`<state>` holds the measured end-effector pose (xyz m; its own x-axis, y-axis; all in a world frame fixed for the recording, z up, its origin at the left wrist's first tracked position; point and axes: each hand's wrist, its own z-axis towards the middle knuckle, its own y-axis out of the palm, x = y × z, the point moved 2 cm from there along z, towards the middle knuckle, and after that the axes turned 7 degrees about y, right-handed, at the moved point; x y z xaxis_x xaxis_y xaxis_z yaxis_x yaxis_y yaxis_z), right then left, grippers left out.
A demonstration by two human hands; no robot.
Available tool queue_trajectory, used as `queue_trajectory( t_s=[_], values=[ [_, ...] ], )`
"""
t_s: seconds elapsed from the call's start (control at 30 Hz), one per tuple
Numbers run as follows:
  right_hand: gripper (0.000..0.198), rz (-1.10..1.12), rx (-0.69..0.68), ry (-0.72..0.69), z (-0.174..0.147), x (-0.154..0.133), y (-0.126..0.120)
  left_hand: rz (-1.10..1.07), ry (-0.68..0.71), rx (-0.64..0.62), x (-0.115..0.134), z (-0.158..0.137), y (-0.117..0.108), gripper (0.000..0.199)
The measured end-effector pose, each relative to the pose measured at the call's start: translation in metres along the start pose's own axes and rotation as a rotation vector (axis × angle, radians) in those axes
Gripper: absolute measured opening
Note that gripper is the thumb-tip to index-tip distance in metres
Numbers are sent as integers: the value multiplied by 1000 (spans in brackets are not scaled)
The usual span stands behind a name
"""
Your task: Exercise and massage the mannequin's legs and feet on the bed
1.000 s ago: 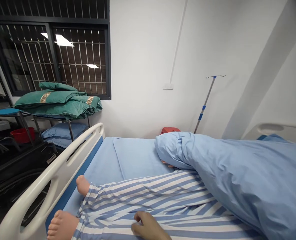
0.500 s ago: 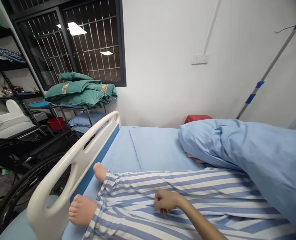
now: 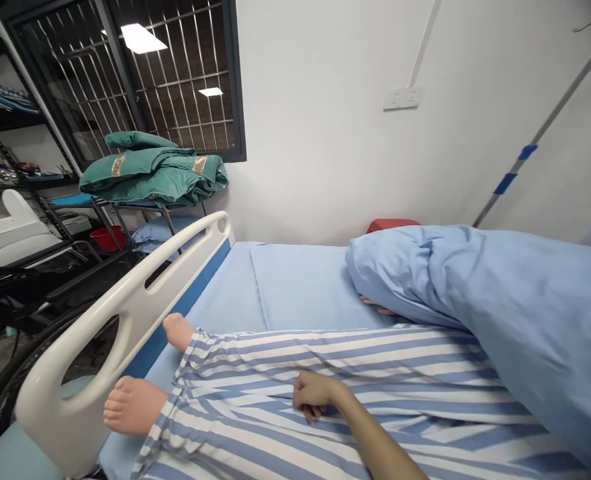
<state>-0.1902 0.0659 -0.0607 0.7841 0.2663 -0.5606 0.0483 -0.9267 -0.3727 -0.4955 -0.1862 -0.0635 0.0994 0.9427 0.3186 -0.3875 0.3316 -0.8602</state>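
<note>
My right hand (image 3: 315,392) is over the legs of a figure lying on the bed, its fingers curled in. It lies against or just above the blue-and-white striped trousers (image 3: 255,373); whether it pinches the cloth is hidden. Two bare, manikin-like feet (image 3: 135,405) stick out of the trouser cuffs at the left. A light blue quilt (image 3: 475,280) is folded back toward the right, covering the upper part of the figure. Fingers of the figure's hand (image 3: 378,305) peek out from under the quilt's edge. My left hand is not in view.
A cream bed end board (image 3: 150,283) stands beyond the feet, on the light blue sheet (image 3: 300,280). Behind it are a wheelchair (image 3: 70,287) and folded green quilts (image 3: 150,173) on a chair. A drip pole (image 3: 535,140) rises at the right, and a red object (image 3: 392,225) is behind the bed.
The view has shifted slightly, so most things appear farther left and higher. My right hand remains at about the same place over the trousers, still curled.
</note>
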Motion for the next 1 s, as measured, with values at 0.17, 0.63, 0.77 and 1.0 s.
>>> queue_trajectory(
  t_s=[0.17,0.63,0.77,1.0],
  values=[
    [14,-57,-2,42,-1,-1,0,-195,284,-276,37,-32,-49,45],
    [9,-51,-172,140,10,4,0,110,1338,-569,160,-56,-9,70],
    [12,-50,-169,161,10,4,0,224,1367,-581,161,-44,-10,50],
    [8,118,-50,104,13,4,-6,322,1483,-516,213,-15,-70,35]
  ],
)
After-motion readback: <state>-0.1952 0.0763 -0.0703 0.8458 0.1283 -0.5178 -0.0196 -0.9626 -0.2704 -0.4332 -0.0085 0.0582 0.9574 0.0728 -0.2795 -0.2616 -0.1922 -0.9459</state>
